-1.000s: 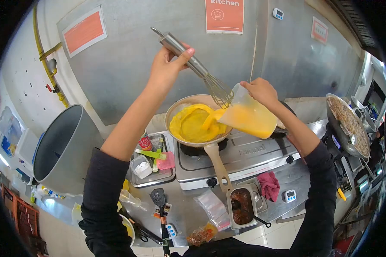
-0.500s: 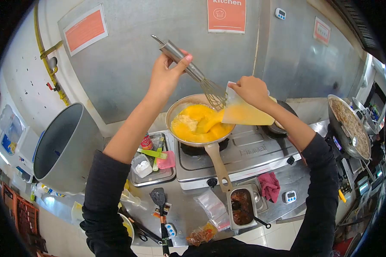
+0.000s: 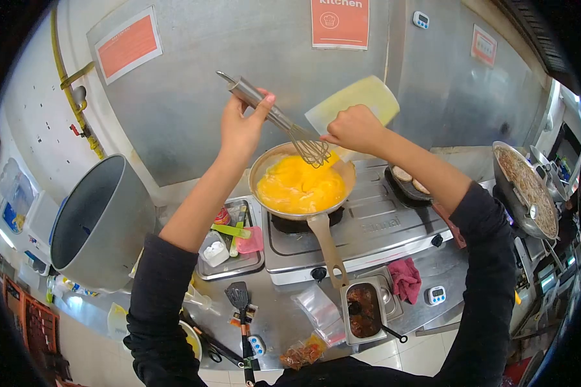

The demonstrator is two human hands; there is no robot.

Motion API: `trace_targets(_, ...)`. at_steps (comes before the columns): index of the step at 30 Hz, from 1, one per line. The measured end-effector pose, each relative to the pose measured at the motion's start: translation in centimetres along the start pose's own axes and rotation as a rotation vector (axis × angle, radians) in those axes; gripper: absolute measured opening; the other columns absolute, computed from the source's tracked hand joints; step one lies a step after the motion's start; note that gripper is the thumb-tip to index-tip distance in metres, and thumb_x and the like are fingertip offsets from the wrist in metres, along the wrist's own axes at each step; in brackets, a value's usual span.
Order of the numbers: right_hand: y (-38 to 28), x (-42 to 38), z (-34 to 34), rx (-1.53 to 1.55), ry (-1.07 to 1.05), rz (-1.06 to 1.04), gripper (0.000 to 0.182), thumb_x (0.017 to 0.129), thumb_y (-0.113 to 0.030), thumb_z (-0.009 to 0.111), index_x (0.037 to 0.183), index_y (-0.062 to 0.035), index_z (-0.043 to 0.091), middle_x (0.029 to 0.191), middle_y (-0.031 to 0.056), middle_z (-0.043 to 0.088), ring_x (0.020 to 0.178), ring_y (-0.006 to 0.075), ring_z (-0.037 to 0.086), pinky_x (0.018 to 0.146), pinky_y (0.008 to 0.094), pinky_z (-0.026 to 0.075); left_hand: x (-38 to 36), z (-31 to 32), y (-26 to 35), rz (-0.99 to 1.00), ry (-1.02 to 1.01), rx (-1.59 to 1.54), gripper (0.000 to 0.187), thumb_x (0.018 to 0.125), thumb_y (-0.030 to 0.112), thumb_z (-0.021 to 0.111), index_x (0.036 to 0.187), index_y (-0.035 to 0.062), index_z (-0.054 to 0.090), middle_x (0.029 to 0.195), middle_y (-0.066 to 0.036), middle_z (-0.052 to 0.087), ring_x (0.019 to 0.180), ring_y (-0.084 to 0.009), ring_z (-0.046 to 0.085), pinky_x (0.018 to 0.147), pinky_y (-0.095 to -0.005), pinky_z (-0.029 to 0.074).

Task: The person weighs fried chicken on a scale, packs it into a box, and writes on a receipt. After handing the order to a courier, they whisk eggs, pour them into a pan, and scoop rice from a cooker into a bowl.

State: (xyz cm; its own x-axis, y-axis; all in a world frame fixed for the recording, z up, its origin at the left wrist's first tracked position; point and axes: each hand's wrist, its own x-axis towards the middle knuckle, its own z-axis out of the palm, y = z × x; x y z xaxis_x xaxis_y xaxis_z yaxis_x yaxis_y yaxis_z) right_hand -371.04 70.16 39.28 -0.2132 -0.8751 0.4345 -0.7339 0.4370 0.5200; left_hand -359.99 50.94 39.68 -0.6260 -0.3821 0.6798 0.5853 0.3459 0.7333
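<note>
My left hand [image 3: 242,129] grips the steel handle of a balloon whisk [image 3: 282,121]. The whisk's wires slant down over the far side of a frying pan [image 3: 254,169]. Yellow liquid egg [image 3: 300,188] covers the pan's bottom, with paler streaks in it. In my right hand [image 3: 360,132] is a translucent plastic pitcher [image 3: 368,97], tipped steeply with its base up and its mouth toward the pan; a yellow film coats it. My right fist hides the pitcher's handle. The pan sits on the left burner of a gas stove [image 3: 374,226], its beige handle pointing toward me.
On the right burner, a dark pan [image 3: 410,193] holds round pieces of food. A tall grey pot [image 3: 100,222] stands at left, beside a metal tray [image 3: 258,258] with small utensils. Nearer me are a black spatula [image 3: 237,297], a metal sauce container [image 3: 364,313] and a red cloth [image 3: 405,279].
My right hand has moved left and tipped the pitcher further, swinging its base up. The thick pour has ended and the egg lies flatter. The whisk has shifted slightly left.
</note>
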Motion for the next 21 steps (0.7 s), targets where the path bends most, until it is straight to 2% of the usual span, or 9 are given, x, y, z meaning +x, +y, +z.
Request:
trace_targets(3, 0.2, 0.9, -0.6, -0.066, -0.01, -0.17, 0.04, 0.071, -0.044, 0.061, 0.055, -0.0074, 0.061, 0.052, 0.0085, 0.056, 0.051, 0.0252, 0.059, 0.048, 0.0351, 0.044, -0.2, -0.5, -0.4, -0.011, 0.027, 0.037, 0.025, 0.077, 0.018, 0.067, 0.093, 0.0031, 0.056, 0.091, -0.007, 0.06, 0.092, -0.0163, 0.054, 0.084, -0.0306, 0.04)
trace_targets(5, 0.5, 1.5, -1.0, -0.094, -0.011, -0.245, 0.039, 0.07, -0.044, 0.061, 0.054, -0.0083, 0.061, 0.051, 0.0075, 0.056, 0.051, 0.024, 0.058, 0.049, 0.0343, 0.043, -0.3, -1.1, -0.6, -0.024, -0.032, 0.12, 0.032, 0.079, 0.027, 0.066, 0.099, 0.0066, 0.052, 0.096, -0.004, 0.055, 0.091, -0.013, 0.052, 0.078, -0.029, 0.045)
trace_targets(7, 0.8, 2.1, -1.5, -0.241, 0.033, -0.352, 0.035, 0.073, -0.042, 0.059, 0.053, -0.0133, 0.058, 0.048, 0.0035, 0.053, 0.05, 0.0205, 0.055, 0.056, 0.0314, 0.039, -0.8, -1.1, -0.8, -0.021, 0.012, 0.114, 0.027, 0.078, 0.022, 0.066, 0.096, 0.0049, 0.054, 0.093, -0.005, 0.058, 0.09, -0.0145, 0.053, 0.081, -0.0298, 0.043)
trace_targets(9, 0.9, 2.3, -0.9, -0.261, 0.067, -0.328, 0.033, 0.072, -0.04, 0.059, 0.053, -0.0139, 0.057, 0.048, 0.0027, 0.052, 0.052, 0.0188, 0.055, 0.059, 0.0309, 0.037, -1.4, -1.4, -1.4, -0.021, 0.053, 0.108, 0.023, 0.077, 0.017, 0.066, 0.093, 0.0031, 0.056, 0.09, -0.007, 0.06, 0.09, -0.016, 0.055, 0.084, -0.0305, 0.04)
trace_targets(11, 0.5, 2.0, 0.4, -0.281, 0.098, -0.299, 0.03, 0.071, -0.038, 0.06, 0.053, -0.0145, 0.057, 0.049, 0.0019, 0.052, 0.054, 0.0172, 0.055, 0.063, 0.0304, 0.036, -2.3, -1.9, -2.2, -0.062, -0.004, 0.157, 0.029, 0.079, 0.026, 0.066, 0.098, 0.0083, 0.053, 0.092, -0.001, 0.055, 0.08, -0.0086, 0.05, 0.064, -0.024, 0.042)
trace_targets(14, 0.0, 1.0, 4.0, -0.261, 0.046, -0.301, 0.025, 0.069, -0.032, 0.06, 0.053, -0.0142, 0.056, 0.051, 0.0019, 0.053, 0.056, 0.016, 0.054, 0.065, 0.0306, 0.035, -3.3, -2.3, -4.7, -0.102, 0.025, 0.132, 0.027, 0.079, 0.024, 0.065, 0.098, 0.0095, 0.053, 0.089, 0.0, 0.054, 0.074, -0.0071, 0.048, 0.058, -0.0221, 0.039)
trace_targets(16, -0.1, 0.5, 5.5, -0.171, 0.052, -0.385, 0.021, 0.068, -0.029, 0.059, 0.053, -0.0143, 0.056, 0.052, 0.0021, 0.053, 0.056, 0.0163, 0.054, 0.065, 0.0307, 0.035, -4.0, -2.4, -5.3, -0.124, 0.046, 0.127, 0.026, 0.079, 0.023, 0.065, 0.098, 0.0098, 0.053, 0.087, 0.001, 0.053, 0.073, -0.0071, 0.048, 0.057, -0.0218, 0.039)
trace_targets(21, -1.4, -0.8, 6.1, -0.131, 0.095, -0.37, 0.021, 0.068, -0.028, 0.059, 0.052, -0.0141, 0.056, 0.051, 0.0029, 0.052, 0.056, 0.0167, 0.054, 0.066, 0.0302, 0.034, -4.5, -2.3, -5.4, -0.164, 0.073, 0.13, 0.026, 0.079, 0.022, 0.066, 0.097, 0.01, 0.053, 0.086, 0.001, 0.053, 0.072, -0.0069, 0.048, 0.056, -0.0216, 0.039)
